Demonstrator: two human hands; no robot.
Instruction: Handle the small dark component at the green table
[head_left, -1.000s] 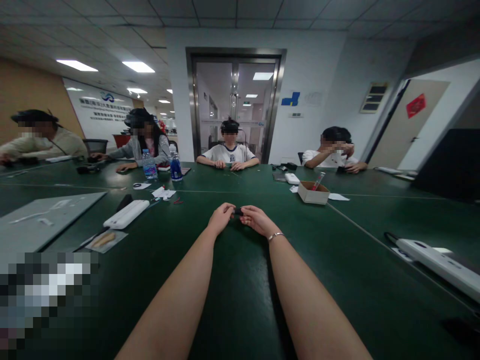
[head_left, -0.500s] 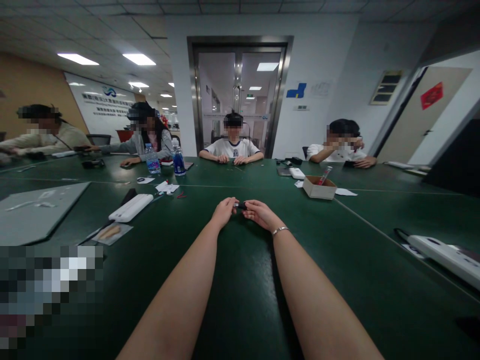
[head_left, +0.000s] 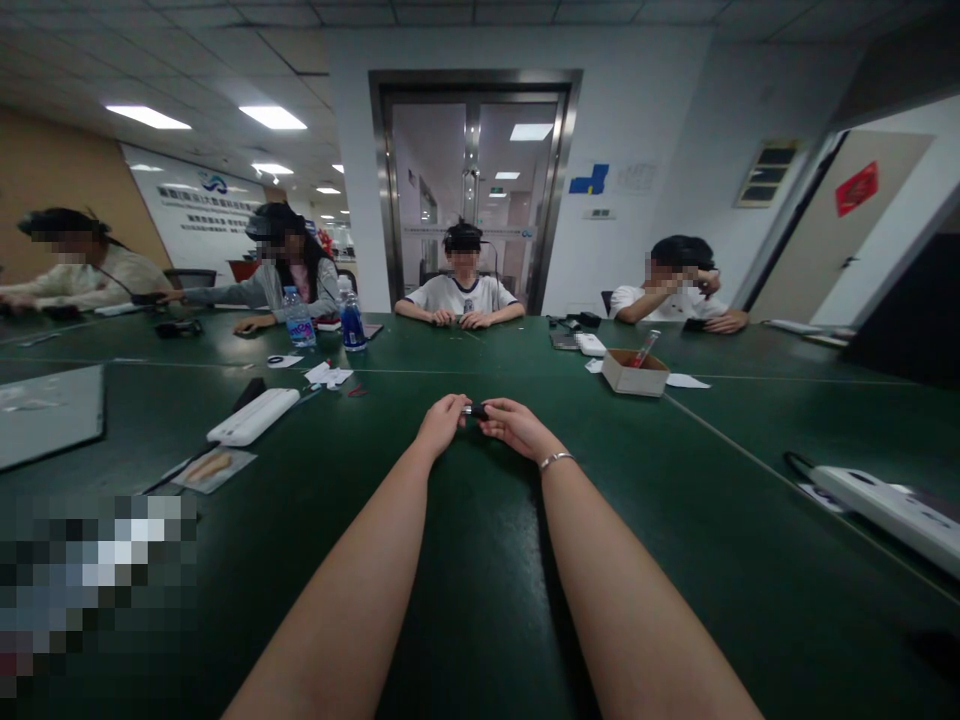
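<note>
Both of my hands meet above the green table [head_left: 480,520], arms stretched forward. Between them is a small, short object [head_left: 478,411], black on the right and silver on the left; its exact kind is too small to make out. My left hand [head_left: 444,420] pinches the silver end with the thumb and fingers. My right hand [head_left: 519,428], with a silver bracelet [head_left: 556,459] at the wrist, grips the black end. The fingers partly cover the object.
Left of my hands lie a white power strip [head_left: 255,416], a clear packet [head_left: 215,468] and a grey panel [head_left: 52,415]. A small box [head_left: 634,376] stands ahead on the right, another white power strip [head_left: 892,510] nearer. Two bottles [head_left: 352,318] and several seated people are across the table.
The grey panel at the left has slid further left. My view has turned slightly right. My hands keep the same hold on the small object.
</note>
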